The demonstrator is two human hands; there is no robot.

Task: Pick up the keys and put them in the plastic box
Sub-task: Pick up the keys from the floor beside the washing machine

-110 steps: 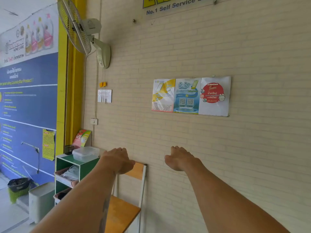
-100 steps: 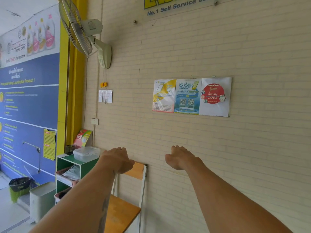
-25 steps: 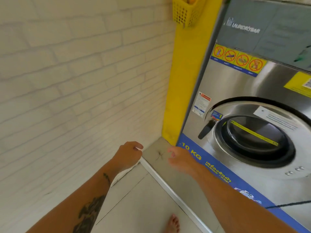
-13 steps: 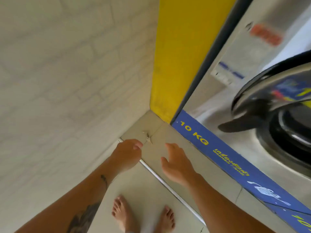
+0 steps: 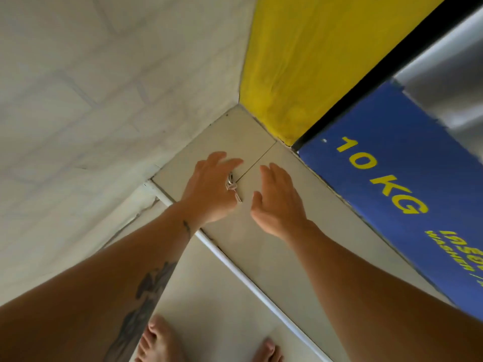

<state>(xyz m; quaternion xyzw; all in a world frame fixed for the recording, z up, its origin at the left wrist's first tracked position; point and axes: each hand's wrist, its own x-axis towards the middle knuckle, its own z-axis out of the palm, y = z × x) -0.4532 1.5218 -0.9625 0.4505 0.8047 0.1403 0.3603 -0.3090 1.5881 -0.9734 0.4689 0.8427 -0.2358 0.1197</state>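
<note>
Both bare forearms reach forward and down. The left hand [image 5: 209, 189], its forearm tattooed, lies palm down with fingers spread. The right hand [image 5: 281, 202] hovers beside it, edge on, fingers together and extended.

Silver keys [image 5: 231, 184] on pale grey tile [image 5: 261, 231]; yellow pillar [image 5: 313, 61]; blue panel [image 5: 405, 178] (yellow lettering).
</note>
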